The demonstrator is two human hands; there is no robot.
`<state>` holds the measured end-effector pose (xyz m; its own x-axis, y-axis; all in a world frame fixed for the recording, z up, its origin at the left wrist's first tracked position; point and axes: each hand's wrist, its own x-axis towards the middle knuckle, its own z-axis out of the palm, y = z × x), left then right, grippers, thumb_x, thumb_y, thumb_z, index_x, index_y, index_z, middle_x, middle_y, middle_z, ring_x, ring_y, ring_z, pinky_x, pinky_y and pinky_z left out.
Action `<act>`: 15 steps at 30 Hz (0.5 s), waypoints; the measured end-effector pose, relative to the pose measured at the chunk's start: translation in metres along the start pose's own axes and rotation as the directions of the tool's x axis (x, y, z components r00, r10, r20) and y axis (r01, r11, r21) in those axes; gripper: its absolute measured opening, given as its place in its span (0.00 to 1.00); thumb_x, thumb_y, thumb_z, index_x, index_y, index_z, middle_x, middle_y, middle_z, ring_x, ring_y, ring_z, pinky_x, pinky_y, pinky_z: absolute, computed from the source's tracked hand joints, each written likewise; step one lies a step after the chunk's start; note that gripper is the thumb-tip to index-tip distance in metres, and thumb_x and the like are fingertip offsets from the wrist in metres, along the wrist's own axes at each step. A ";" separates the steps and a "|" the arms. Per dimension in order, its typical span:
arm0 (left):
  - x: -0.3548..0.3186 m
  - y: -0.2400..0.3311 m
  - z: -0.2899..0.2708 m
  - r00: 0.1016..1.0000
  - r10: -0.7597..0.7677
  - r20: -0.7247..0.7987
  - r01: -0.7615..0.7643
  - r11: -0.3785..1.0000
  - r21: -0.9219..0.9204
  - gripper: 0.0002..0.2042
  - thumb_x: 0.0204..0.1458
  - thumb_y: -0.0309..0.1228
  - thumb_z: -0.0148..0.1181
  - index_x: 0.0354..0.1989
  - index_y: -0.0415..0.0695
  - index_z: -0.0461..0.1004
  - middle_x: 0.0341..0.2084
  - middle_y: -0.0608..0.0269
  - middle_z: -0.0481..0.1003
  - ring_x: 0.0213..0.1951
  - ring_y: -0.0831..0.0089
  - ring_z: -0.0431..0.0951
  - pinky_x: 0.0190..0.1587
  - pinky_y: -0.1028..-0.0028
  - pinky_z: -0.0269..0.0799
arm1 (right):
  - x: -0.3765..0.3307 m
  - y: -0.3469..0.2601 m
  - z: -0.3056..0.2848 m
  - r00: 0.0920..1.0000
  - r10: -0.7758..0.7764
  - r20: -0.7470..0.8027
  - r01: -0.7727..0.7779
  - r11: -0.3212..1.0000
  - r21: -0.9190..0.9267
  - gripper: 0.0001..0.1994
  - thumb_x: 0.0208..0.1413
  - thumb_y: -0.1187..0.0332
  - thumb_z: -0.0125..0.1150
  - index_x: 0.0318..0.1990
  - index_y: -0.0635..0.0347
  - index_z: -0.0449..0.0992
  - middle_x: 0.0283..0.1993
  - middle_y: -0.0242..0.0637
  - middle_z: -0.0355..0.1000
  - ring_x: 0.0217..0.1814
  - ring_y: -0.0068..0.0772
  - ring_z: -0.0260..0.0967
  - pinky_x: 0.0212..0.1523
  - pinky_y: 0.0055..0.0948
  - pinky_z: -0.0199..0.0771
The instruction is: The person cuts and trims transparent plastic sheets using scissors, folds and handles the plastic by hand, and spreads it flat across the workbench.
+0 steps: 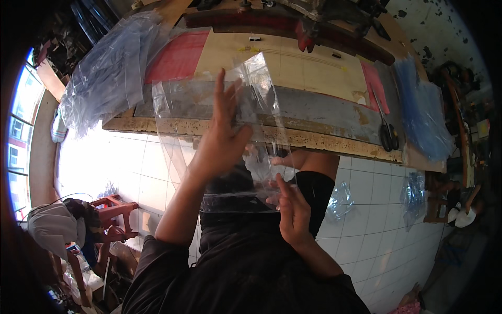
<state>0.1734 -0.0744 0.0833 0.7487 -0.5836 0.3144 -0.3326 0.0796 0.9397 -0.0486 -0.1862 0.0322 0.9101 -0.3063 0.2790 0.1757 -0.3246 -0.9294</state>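
A large clear plastic bag [267,107] hangs in front of my body, its upper part reaching over the workbench edge and its lower edge level with my lap. My left hand [225,123] lies against the bag with its fingers stretched out and thumb apart. Lower and to the right, my right hand [294,214] pinches the bag near its lower right corner. The right index finger points up along the plastic, and part of the grip is hard to make out through the reflections.
The workbench [314,138] carries a yellow sheet [287,65], a red sheet [178,55], black-handled scissors [388,137] and a long dark-red machine bar [240,22]. Clear bags [112,73] lie piled left, bluish ones [423,110] right. A red stool [117,214] stands at lower left.
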 end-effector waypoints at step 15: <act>0.014 -0.006 0.031 0.964 0.086 0.252 -0.265 0.256 0.930 0.29 0.55 0.28 0.49 0.66 0.26 0.63 0.72 0.31 0.53 0.76 0.41 0.48 0.76 0.44 0.37 | -0.004 0.018 0.013 0.972 0.216 0.091 -0.234 0.923 0.306 0.31 0.61 0.78 0.66 0.71 0.62 0.63 0.61 0.49 0.73 0.47 0.27 0.80 0.48 0.23 0.80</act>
<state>0.1684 -0.1083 0.0782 0.5489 -0.7591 0.3501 -0.8169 -0.5759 0.0321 -0.0443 -0.1791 0.0109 0.9567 -0.2869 0.0484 0.0642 0.0458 -0.9969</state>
